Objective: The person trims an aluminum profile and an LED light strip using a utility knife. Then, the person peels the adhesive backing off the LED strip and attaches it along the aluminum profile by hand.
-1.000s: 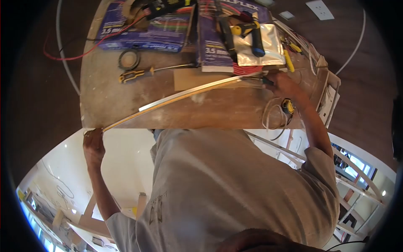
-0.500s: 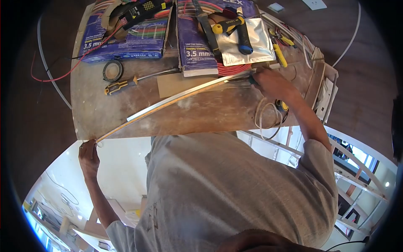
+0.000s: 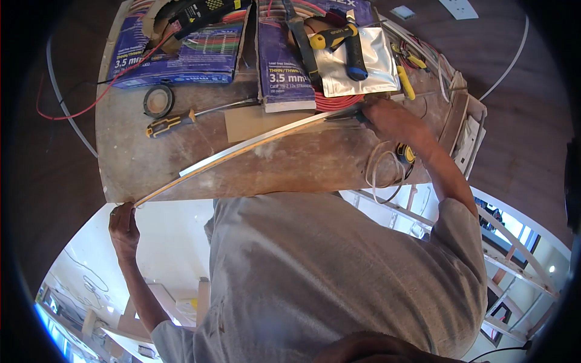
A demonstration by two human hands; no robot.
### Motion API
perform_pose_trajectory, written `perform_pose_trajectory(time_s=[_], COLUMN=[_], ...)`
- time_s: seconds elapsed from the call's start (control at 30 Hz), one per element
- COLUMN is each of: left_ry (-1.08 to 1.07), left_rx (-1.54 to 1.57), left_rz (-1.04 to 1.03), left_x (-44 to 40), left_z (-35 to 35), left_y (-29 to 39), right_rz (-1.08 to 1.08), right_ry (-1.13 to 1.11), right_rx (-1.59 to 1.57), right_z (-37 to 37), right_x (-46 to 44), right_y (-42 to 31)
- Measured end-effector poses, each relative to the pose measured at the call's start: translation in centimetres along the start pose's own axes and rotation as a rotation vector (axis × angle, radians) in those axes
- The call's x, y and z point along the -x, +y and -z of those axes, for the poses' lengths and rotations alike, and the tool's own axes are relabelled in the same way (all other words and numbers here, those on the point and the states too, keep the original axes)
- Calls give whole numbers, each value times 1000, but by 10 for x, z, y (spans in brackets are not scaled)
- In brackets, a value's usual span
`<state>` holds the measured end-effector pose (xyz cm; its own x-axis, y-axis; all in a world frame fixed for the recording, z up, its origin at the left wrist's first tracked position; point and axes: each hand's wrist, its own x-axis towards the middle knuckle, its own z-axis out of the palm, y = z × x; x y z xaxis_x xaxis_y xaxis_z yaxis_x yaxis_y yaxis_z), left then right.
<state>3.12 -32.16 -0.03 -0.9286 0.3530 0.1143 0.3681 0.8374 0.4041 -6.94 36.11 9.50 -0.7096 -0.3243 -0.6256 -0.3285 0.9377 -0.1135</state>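
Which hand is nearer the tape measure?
Right. The right hand is just beyond the tape measure; the left hand is at the table's near left corner.

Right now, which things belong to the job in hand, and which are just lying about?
In the job, it seems:
orange strip, end in the left hand
silver strip alongside, running towards the right hand

Apparently lying about:
screwdriver
tape roll
tape measure
foil pouch
blue boxes

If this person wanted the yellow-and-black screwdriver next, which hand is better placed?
Probably the left hand. The screwdriver points its handle toward that side, well away from the right hand. The left seems to hold the thin strip's end, though, so it might need to let go first.
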Motion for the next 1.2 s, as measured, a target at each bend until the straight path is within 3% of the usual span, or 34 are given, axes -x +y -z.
perform_pose_trajectory(time_s=[0.23, 0.33, 0.63, 0.8, 0.9, 1.03, 1.2], left_ry=[-25, -16, -26, -23, -19, -11, -32], left_rx=[-8, 2, -9, -25, -24, -16, -44], left_rz=[16, 4, 5, 12, 19, 45, 95], left_x=[-2, -2, -5, -4, -3, 0, 2], left_z=[2, 1, 3, 2, 1, 0, -1], left_y=[3, 3, 6, 7, 7, 7, 9], right_rz=[101, 37, 172, 228, 150, 227, 151], right_ry=[118, -23, 87, 271, 159, 235, 194], right_rx=[58, -28, -19, 92, 51, 56, 85], right_z=[1, 8, -7, -15, -11, -12, -11], right_x=[-1, -3, -1, 1, 1, -1, 3], right_y=[-12, -10, 3, 1, -2, 1, -5])
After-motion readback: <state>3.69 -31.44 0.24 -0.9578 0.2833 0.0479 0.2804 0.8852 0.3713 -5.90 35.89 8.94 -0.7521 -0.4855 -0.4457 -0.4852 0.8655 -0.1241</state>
